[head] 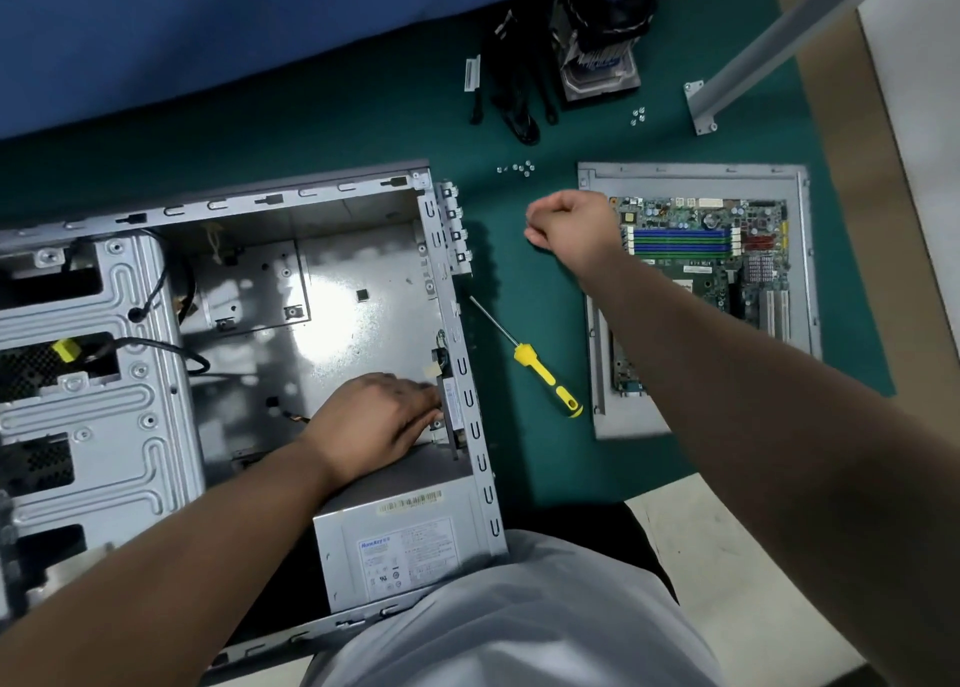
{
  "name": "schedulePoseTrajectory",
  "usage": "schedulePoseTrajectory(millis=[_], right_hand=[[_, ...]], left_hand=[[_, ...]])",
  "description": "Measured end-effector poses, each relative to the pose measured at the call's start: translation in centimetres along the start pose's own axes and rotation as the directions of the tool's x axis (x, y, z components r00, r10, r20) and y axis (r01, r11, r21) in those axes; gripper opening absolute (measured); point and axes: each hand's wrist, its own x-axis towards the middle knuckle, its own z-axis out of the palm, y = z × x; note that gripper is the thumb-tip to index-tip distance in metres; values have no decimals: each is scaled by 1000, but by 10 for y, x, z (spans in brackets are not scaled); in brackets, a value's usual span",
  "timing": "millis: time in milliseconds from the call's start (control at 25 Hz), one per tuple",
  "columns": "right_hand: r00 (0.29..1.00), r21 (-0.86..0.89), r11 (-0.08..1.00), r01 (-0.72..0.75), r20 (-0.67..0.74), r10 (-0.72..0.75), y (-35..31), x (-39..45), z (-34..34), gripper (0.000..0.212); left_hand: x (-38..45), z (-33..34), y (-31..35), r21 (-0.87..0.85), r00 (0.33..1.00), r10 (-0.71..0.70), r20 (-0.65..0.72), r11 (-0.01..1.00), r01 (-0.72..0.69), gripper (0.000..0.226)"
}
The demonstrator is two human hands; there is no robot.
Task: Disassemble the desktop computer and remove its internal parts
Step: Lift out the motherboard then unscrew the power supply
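The open grey computer case [130,416] lies on its side on the green mat, its main bay bare. A grey power supply [400,546] sits in the case's near right corner. My left hand [374,421] reaches inside the case and holds a dark flat part [451,411] against the rear wall, just above the power supply. My right hand [569,226] hovers over the mat to the right of the case with fingers curled; whether it holds anything small I cannot tell. The removed motherboard [711,255] lies on a grey side panel [802,249] at the right.
A yellow-handled screwdriver [540,369] lies on the mat beside the case. Several loose screws [519,168] and more screws [638,116] lie farther back. A CPU cooler [597,47] and black cables [514,99] sit at the back. A grey metal post [753,57] stands right.
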Motion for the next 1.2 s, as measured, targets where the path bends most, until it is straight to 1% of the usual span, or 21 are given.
schedulePoseTrajectory(millis=[160,240,360,480,560,640,720,840,920,1040,1120,1200], right_hand=[[992,-263,959,108,-40,-123,-26,18,9,12],[980,-387,906,170,-33,-199,-38,25,12,17],[952,-528,805,271,25,-304,-45,30,16,24],[938,-659,697,281,35,-345,-42,33,22,23],[938,-708,658,259,21,-347,-39,34,25,23],[938,-721,643,259,27,-346,-36,36,25,25],[935,-703,654,279,43,-353,-35,35,23,26],[925,-640,708,299,11,-380,-27,28,17,28],[917,-559,764,321,-18,-398,-14,13,10,27],[912,-476,804,357,-9,-411,13,-22,-3,22],[923,-488,802,344,22,-383,32,-47,-9,20],[943,-485,820,305,36,-330,49,-73,-16,20]], left_hand=[[2,0,-1,17,1000,23,-19,1000,-23,17],[3,-1,-2,33,999,26,-28,999,-25,16],[3,0,0,53,999,23,-42,998,-21,19],[5,-1,1,72,999,15,-44,997,-12,24],[4,0,1,84,999,11,-39,996,-8,24],[4,0,0,84,1000,7,-28,996,-5,24],[3,0,0,83,999,12,-30,997,-10,22],[3,-1,0,58,999,28,-35,998,-26,13],[3,-1,0,42,999,28,-24,999,-26,8],[1,-1,-1,27,1000,2,25,1000,-2,14],[0,-1,-1,5,998,-33,61,999,32,23],[-1,-1,-1,-31,992,-82,98,996,85,22]])
